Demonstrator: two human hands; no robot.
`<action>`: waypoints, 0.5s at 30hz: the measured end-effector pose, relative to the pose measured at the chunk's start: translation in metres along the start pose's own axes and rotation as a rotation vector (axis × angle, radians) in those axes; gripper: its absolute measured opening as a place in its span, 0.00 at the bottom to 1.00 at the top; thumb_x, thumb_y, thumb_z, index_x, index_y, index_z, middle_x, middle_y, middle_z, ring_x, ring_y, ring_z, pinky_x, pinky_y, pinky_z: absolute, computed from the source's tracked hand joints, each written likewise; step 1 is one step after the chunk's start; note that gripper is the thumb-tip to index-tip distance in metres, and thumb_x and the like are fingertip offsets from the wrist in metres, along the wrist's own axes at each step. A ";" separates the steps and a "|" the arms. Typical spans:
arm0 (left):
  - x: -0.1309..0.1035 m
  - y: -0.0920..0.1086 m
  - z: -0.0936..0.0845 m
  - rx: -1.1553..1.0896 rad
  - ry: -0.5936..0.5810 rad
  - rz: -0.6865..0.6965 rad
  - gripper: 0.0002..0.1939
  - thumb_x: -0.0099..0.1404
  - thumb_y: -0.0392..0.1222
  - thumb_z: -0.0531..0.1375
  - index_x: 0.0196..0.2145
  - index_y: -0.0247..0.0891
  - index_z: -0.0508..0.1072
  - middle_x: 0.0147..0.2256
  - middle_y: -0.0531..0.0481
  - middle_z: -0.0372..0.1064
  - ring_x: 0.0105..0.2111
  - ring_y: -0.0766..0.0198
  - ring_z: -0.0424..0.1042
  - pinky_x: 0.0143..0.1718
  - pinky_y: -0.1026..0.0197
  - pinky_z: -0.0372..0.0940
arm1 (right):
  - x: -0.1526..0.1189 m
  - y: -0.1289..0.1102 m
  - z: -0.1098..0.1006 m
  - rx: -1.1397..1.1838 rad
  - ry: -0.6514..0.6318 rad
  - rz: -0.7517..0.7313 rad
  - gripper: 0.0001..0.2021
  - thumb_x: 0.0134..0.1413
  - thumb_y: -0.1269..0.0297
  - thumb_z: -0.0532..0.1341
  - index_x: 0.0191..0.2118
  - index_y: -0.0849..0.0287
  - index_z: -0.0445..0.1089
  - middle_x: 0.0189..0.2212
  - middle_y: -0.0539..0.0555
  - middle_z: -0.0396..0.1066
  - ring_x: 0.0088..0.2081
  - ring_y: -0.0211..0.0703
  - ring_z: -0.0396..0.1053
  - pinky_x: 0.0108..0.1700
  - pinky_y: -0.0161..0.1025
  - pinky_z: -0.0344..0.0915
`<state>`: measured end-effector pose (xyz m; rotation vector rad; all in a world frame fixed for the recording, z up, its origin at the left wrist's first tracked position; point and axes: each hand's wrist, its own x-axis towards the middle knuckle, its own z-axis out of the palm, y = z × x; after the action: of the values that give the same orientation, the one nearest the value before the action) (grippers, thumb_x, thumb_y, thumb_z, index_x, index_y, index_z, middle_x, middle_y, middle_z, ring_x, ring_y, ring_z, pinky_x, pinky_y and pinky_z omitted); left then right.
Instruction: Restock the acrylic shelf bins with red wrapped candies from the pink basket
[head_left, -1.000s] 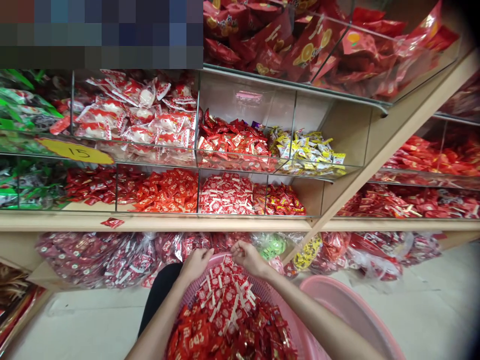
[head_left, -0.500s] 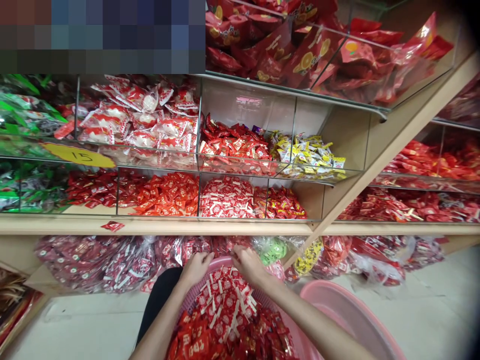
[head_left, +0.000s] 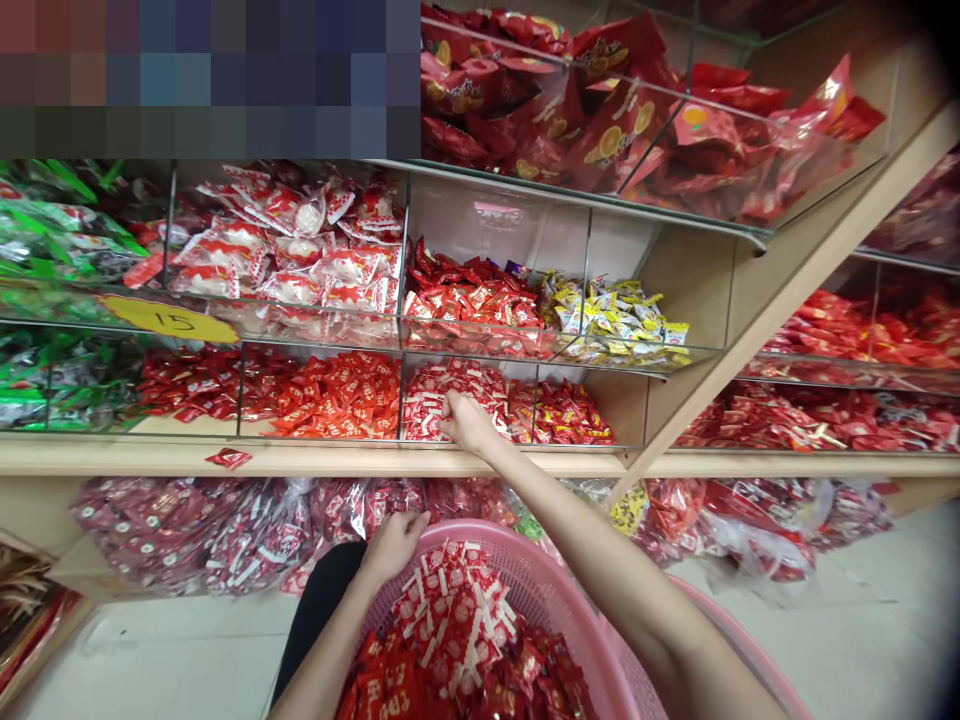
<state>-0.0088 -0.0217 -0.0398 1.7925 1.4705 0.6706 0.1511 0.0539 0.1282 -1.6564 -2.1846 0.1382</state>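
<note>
My left hand [head_left: 397, 543] is closed on the rim of a pink perforated basket [head_left: 592, 620]. Inside the basket lie red-and-white wrapped candies [head_left: 454, 610], with red packets [head_left: 386, 680] nearer to me. My right hand [head_left: 469, 422] reaches over the lower shelf edge, at the front of a compartment of red-and-white candies [head_left: 457, 380]. Its fingers are curled together; what they hold, if anything, is too small to make out.
Glass-fronted compartments of red, yellow and green packets line the shelf [head_left: 562, 462]. One loose red packet [head_left: 229, 458] lies on its ledge. Filled plastic bags [head_left: 157, 530] sit beneath. A second pink tub [head_left: 739, 650] stands at the right. A wooden post [head_left: 795, 270] slants upward.
My right hand has left the basket rim and moved up and forward to the candy compartment. My left hand stays at the rim. The view has shifted slightly.
</note>
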 end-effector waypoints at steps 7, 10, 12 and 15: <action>0.000 -0.002 0.000 0.036 0.010 0.037 0.23 0.60 0.56 0.47 0.22 0.35 0.68 0.20 0.53 0.64 0.22 0.68 0.61 0.24 0.67 0.49 | 0.020 -0.018 0.005 -0.248 -0.159 0.001 0.12 0.43 0.67 0.59 0.38 0.61 0.65 0.38 0.59 0.69 0.40 0.47 0.67 0.35 0.37 0.59; 0.000 -0.002 0.000 0.050 0.014 0.042 0.23 0.60 0.56 0.46 0.21 0.36 0.67 0.20 0.53 0.64 0.22 0.68 0.61 0.24 0.67 0.49 | 0.023 -0.020 0.005 -0.282 -0.185 0.006 0.13 0.43 0.67 0.60 0.39 0.61 0.65 0.39 0.60 0.69 0.42 0.49 0.66 0.38 0.39 0.61; 0.000 -0.001 0.000 0.053 0.006 0.039 0.23 0.60 0.56 0.46 0.22 0.36 0.67 0.20 0.53 0.64 0.22 0.67 0.62 0.24 0.67 0.49 | 0.024 -0.019 0.006 -0.293 -0.201 0.005 0.14 0.42 0.67 0.60 0.39 0.60 0.65 0.39 0.59 0.69 0.42 0.49 0.67 0.39 0.41 0.61; -0.001 0.004 -0.002 0.059 -0.009 -0.007 0.23 0.60 0.56 0.47 0.24 0.36 0.68 0.22 0.52 0.66 0.24 0.67 0.63 0.26 0.67 0.50 | 0.026 -0.016 0.009 -0.299 -0.217 0.009 0.14 0.41 0.67 0.60 0.39 0.60 0.65 0.38 0.58 0.69 0.42 0.50 0.67 0.39 0.42 0.61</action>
<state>-0.0084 -0.0228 -0.0352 1.8318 1.5038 0.6210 0.1274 0.0746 0.1310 -1.8877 -2.4572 -0.0085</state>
